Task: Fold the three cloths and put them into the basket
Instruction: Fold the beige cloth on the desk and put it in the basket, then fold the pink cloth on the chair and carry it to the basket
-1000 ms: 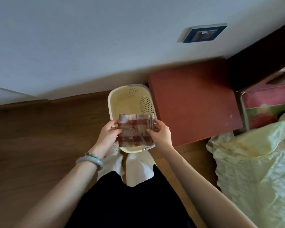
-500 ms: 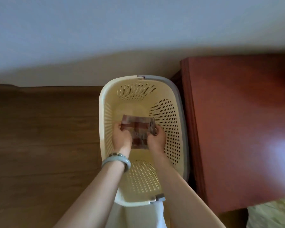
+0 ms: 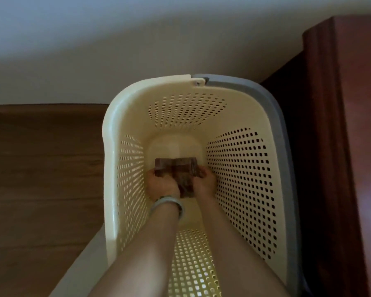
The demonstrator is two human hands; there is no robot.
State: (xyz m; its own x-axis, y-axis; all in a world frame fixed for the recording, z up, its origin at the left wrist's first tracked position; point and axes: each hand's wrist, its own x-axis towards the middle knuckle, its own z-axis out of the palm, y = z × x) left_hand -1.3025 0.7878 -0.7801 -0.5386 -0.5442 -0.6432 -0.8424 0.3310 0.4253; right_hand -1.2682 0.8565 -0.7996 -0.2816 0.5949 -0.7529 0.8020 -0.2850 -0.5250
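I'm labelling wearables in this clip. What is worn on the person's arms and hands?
Both forearms are bare, with no sleeves and no gloves. The left hand has a smooth, pale grey-green bangle round its wrist. The right hand and its wrist show no bracelet or watch; the fingers are too dim to check for rings.

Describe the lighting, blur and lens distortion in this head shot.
Head view: dim overall; the folded cloth and both hands, left hand and right hand, sit dark and soft deep in the basket; light glows through its near wall; wide-angle bowing curves the rim; a faint sheen marks the red cabinet.
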